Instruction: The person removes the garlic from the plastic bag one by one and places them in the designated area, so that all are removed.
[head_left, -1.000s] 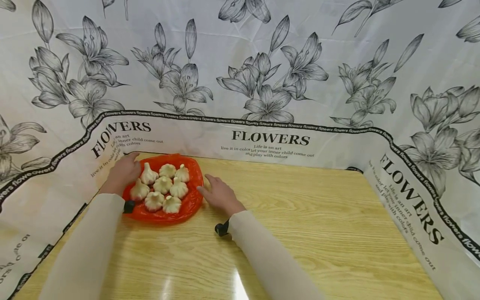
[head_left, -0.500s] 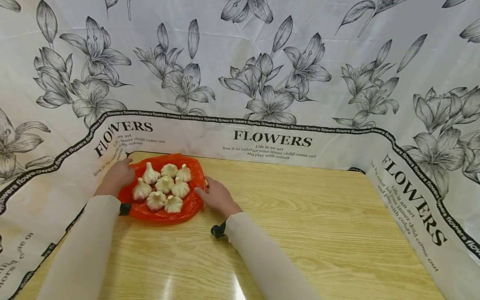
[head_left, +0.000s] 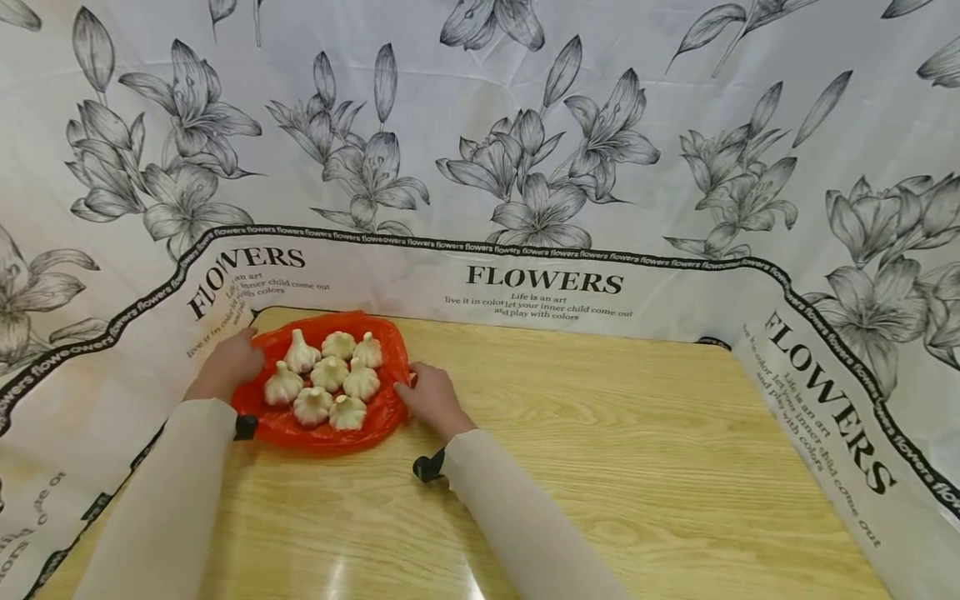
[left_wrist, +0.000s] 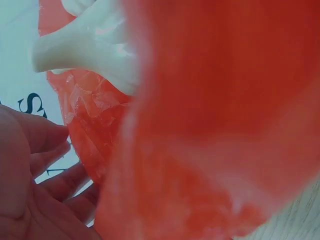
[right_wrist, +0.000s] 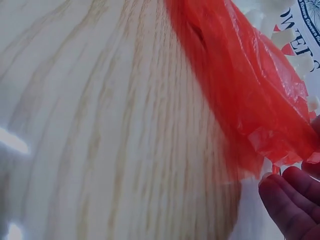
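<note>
**Handling the Rim from Both Sides**

The left hand (head_left: 228, 362) sits at the left edge of the red plastic bag (head_left: 386, 407), close to the printed cloth (head_left: 540, 279). Its fingers are slightly bent, with gaps between some of them, and the tips meet the bag's edge; whether they pinch the plastic cannot be told. A secure pinch there, matched to the opposite side, would probably give the best control.

The bag lies spread on the left rear part of the tabletop (head_left: 615, 433), near the back edge. Eight garlic bulbs (head_left: 330, 372) rest inside it, grouped toward the middle. The thin plastic probably sags and tears under point loads; apply light, even tension so that the bulbs do not roll toward one side.

The right hand (head_left: 435, 396) is at the right edge. Its thumb and fingers are clamped on the rim, with the film between them. Level both hands and move them in unison; a sharp pull on one side could tip the bulbs out.
</note>
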